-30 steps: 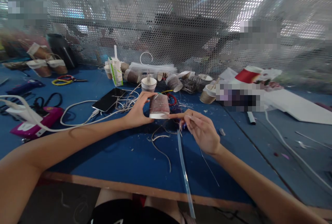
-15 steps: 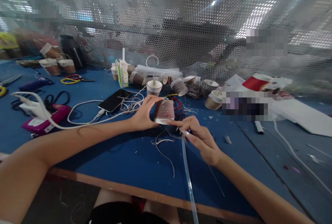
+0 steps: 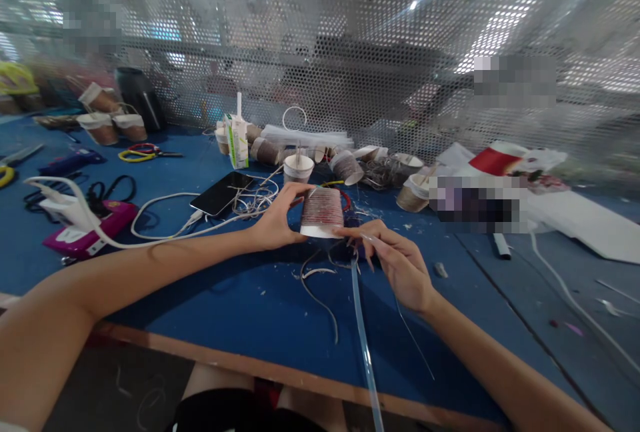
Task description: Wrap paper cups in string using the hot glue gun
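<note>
My left hand (image 3: 275, 222) is closed around an upside-down paper cup (image 3: 323, 209) wound with rows of brown-red cord, its white rim band bare at the bottom. The index fingertip of my right hand (image 3: 400, 265) touches the cup near that rim. Its thumb and other fingers are drawn together, and a thin grey cord (image 3: 414, 339) trails from beneath them to the table. What lies between the fingertips is partly hidden. Below the cup, a clear glue stick (image 3: 365, 345) runs toward the table edge from a dark blue tool, mostly covered by my right hand.
A phone (image 3: 221, 193), tangled white cord (image 3: 255, 199) and a magenta power strip (image 3: 90, 229) lie left. Several cord-wrapped cups, among them an upright cup (image 3: 299, 169), and a drink carton (image 3: 237, 142) stand behind. Scissors (image 3: 145, 153) lie back left; a perforated metal screen (image 3: 320, 52) closes the back.
The cup has shifted slightly right and turned in my left hand, showing more of its white rim band. My right hand has moved a little right and up, its index finger still at the rim.
</note>
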Action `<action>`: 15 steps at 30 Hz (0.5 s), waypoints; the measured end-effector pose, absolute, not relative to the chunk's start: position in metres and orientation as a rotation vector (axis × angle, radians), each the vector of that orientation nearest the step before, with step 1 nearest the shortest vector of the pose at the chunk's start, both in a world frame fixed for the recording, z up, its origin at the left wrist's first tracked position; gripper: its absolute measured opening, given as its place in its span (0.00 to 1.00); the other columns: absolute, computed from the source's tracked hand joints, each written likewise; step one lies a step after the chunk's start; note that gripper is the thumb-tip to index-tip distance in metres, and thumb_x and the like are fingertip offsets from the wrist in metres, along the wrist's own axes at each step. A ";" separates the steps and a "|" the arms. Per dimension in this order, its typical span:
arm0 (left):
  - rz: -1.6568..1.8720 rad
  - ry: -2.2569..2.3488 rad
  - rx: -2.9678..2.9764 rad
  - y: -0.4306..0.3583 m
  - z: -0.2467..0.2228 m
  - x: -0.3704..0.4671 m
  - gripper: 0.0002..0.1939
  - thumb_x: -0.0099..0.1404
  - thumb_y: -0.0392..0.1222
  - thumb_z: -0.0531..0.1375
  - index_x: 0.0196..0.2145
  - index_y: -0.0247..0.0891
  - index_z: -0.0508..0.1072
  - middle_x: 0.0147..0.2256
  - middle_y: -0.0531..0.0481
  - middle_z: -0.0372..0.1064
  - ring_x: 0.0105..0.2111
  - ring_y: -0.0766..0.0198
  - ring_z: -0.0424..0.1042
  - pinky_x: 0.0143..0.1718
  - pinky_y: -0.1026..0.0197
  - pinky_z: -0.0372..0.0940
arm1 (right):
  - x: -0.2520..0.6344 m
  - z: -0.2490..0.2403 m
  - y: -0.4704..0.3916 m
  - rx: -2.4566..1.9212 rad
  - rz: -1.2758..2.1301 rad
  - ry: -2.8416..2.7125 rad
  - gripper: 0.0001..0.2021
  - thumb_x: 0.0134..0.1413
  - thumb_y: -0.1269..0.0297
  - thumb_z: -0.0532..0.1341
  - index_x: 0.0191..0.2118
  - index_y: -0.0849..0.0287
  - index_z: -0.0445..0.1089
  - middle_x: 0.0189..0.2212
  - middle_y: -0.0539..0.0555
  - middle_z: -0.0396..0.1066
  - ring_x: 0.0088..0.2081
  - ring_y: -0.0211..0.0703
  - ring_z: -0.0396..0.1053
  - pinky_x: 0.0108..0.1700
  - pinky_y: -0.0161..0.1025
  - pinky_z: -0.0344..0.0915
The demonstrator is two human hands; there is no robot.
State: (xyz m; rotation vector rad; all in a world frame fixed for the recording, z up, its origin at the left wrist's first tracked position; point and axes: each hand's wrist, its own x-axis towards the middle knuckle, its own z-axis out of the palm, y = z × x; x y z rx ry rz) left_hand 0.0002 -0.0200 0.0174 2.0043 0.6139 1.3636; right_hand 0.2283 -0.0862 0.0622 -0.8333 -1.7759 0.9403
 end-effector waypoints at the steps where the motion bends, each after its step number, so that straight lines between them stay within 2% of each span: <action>1: 1.356 0.593 1.976 -0.020 0.017 0.001 0.38 0.48 0.39 0.70 0.55 0.43 0.60 0.55 0.41 0.58 0.59 0.47 0.63 0.61 0.41 0.62 | 0.228 0.063 -0.086 -0.838 0.961 -1.741 0.19 0.58 0.51 0.59 0.20 0.55 0.65 0.33 0.56 0.76 0.37 0.48 0.67 0.38 0.43 0.62; 5: 1.322 0.511 1.886 -0.020 0.015 0.002 0.38 0.48 0.37 0.70 0.55 0.43 0.59 0.56 0.40 0.57 0.60 0.47 0.63 0.61 0.42 0.62 | 0.227 0.066 -0.085 -0.857 1.025 -1.599 0.19 0.56 0.56 0.58 0.17 0.55 0.62 0.32 0.57 0.78 0.35 0.49 0.69 0.38 0.45 0.62; 8: 1.325 0.482 1.875 -0.018 0.012 0.002 0.38 0.50 0.39 0.70 0.55 0.44 0.57 0.58 0.39 0.57 0.61 0.47 0.62 0.61 0.41 0.62 | 0.229 0.065 -0.080 -0.900 1.024 -1.460 0.19 0.53 0.57 0.57 0.14 0.54 0.60 0.30 0.58 0.79 0.34 0.50 0.71 0.36 0.45 0.63; 12: 1.354 0.479 1.904 -0.013 0.007 0.002 0.39 0.50 0.41 0.70 0.56 0.44 0.56 0.59 0.39 0.59 0.61 0.46 0.62 0.62 0.38 0.61 | 0.235 0.062 -0.074 -0.944 0.915 -1.307 0.18 0.52 0.58 0.56 0.14 0.52 0.59 0.25 0.58 0.77 0.31 0.51 0.71 0.32 0.45 0.62; 15: 1.364 0.483 1.936 -0.013 0.008 0.002 0.39 0.51 0.41 0.70 0.56 0.45 0.56 0.58 0.39 0.60 0.61 0.47 0.63 0.62 0.37 0.60 | 0.235 0.064 -0.077 -0.805 0.844 -1.355 0.16 0.51 0.57 0.56 0.16 0.53 0.59 0.26 0.57 0.77 0.29 0.49 0.69 0.33 0.46 0.61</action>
